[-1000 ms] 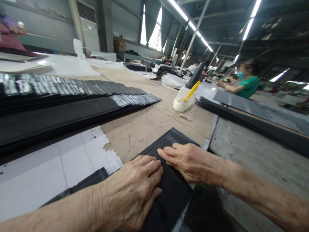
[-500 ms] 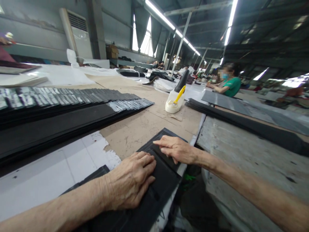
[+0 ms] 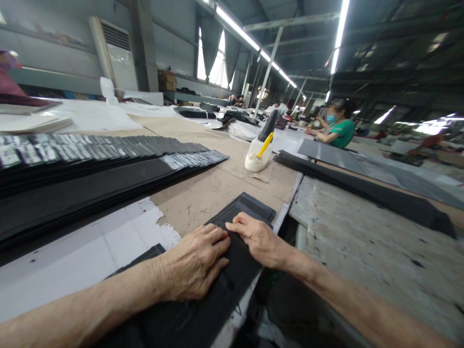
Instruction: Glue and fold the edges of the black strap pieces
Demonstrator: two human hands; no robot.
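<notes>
A black leather-like panel (image 3: 235, 258) lies at the table's front edge, with more black pieces (image 3: 250, 205) under and beyond it. My left hand (image 3: 195, 263) rests on the panel, palm down, fingers stretched forward and lying flat. Just to its right, my right hand (image 3: 255, 237) has its fingers bent and closed at the panel's far edge. The index fingertip presses down near the left fingertips, and the other fingers curl under, partly hidden.
Long stacks of black strips (image 3: 90, 191) lie on the left. Ahead stands a cut-open white container (image 3: 258, 154) with a yellow-handled brush (image 3: 265, 146). A grey worn board (image 3: 362, 246) is on the right, below dark strips (image 3: 355, 188). A co-worker in green (image 3: 342, 131) sits farther back.
My right hand has drawn back and left towards my left hand, its fingers curling in. The right part of the panel now lies farther back, baring the pieces beneath. My left hand stays put.
</notes>
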